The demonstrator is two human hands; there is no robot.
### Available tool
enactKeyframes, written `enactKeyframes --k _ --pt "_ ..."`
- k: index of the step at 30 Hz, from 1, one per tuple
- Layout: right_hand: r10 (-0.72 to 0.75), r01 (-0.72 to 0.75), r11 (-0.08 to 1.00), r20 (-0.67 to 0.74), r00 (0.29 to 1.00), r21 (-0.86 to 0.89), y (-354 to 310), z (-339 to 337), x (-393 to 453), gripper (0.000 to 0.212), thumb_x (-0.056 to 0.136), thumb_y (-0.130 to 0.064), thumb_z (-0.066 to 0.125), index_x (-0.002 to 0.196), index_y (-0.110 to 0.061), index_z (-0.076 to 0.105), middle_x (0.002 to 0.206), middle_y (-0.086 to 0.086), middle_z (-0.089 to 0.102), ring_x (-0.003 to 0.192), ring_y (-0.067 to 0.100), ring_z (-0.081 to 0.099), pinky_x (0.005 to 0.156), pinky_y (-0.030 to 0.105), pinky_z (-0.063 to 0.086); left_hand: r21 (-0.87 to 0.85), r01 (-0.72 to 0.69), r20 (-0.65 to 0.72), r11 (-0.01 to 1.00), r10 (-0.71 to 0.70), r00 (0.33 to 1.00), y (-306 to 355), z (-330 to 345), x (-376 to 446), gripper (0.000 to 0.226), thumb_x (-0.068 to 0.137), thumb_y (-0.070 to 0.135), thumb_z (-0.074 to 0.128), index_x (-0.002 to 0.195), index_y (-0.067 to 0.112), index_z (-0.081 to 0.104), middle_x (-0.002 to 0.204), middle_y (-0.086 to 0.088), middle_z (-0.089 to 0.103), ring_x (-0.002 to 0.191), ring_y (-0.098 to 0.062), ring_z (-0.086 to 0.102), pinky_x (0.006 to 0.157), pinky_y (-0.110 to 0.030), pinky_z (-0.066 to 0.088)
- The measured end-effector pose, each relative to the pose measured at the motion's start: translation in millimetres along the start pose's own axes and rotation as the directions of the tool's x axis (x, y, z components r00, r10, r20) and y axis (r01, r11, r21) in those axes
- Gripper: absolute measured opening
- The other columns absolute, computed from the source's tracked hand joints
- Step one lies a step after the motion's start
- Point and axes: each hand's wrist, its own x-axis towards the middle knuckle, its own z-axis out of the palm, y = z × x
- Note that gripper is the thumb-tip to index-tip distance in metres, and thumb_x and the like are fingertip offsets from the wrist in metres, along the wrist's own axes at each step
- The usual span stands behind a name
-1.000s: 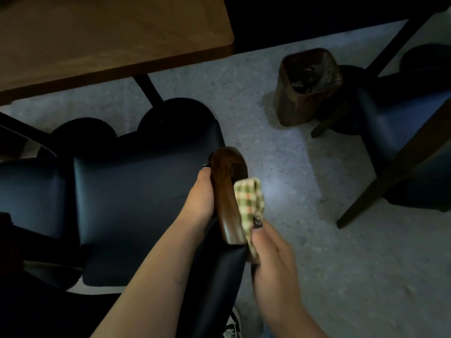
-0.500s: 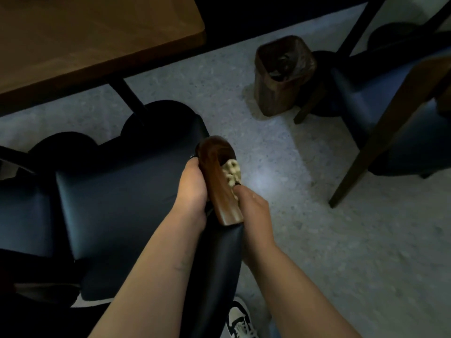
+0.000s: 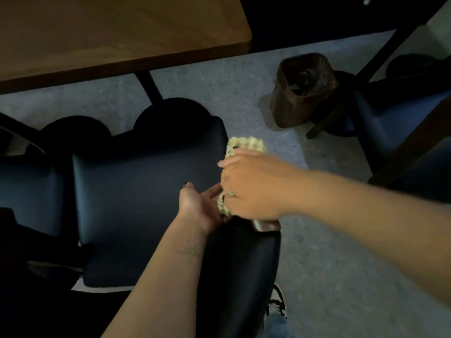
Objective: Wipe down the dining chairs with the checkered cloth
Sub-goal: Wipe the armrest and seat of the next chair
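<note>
Head view: right hand (image 3: pixel 246 189) grips the cloth (image 3: pixel 245 145), bunched over the chair (image 3: pixel 146 191) back's top rail. Left hand (image 3: pixel 203 203) lies open, palm up, touching the cloth from the seat side. Rail's long axis runs away from the person; right hand is nearer the cloth.

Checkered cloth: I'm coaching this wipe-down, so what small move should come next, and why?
Probably draw the right hand, pressing the checkered cloth, back along the wooden top rail; the rail's near end lies bare, and the left hand touches the chair beside it.
</note>
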Motion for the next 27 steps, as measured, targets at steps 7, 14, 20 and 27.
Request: enactKeyframes --k 7,14,20,27 --pt "0.140 -0.001 0.946 0.405 0.903 -0.324 0 -20 80 0.022 0.090 -0.024 0.046 0.092 -0.014 0.066 0.096 0.006 0.062 0.074 0.020 0.053 0.051 0.027 0.035 0.032 -0.092 -0.057 0.995 0.093 0.994 5 -9 11 0.078 0.097 0.067 0.013 0.135 0.011 0.052 0.126 -0.016 0.064 0.122 -0.033 0.055 0.113 -0.054 0.028" --pt "-0.177 0.182 0.983 0.238 0.955 0.002 1 -6 21 0.041 0.080 -0.041 0.041 0.051 -0.017 0.056 0.060 0.001 0.060 0.071 0.025 0.058 0.082 0.042 0.048 0.006 -0.179 0.001 0.984 0.179 0.984 10 3 12 0.072 0.099 0.063 0.019 0.137 0.010 0.051 0.107 -0.016 0.066 0.113 -0.034 0.060 0.099 -0.048 0.044" --pt "0.580 0.133 0.150 -0.196 0.791 0.980 39 35 14 0.026 0.091 0.000 0.052 0.108 -0.010 0.070 0.110 0.006 0.070 0.100 0.007 0.064 0.091 0.016 0.045 0.388 -0.351 0.157 0.852 0.314 0.936 -6 47 -16 0.059 0.088 0.061 0.046 0.122 0.017 0.066 0.113 -0.010 0.072 0.098 -0.025 0.071 0.081 -0.034 0.058" --pt "0.716 0.238 -0.557 0.314 0.624 0.796 43 99 31 0.026 0.092 -0.024 0.051 0.095 -0.009 0.072 0.092 0.015 0.072 0.083 0.025 0.070 0.073 0.034 0.056 0.645 -0.391 0.073 0.656 0.457 0.887 -19 62 -25 0.091 0.065 0.060 0.048 0.147 0.022 0.037 0.130 -0.005 0.059 0.115 -0.027 0.060 0.103 -0.047 0.047"
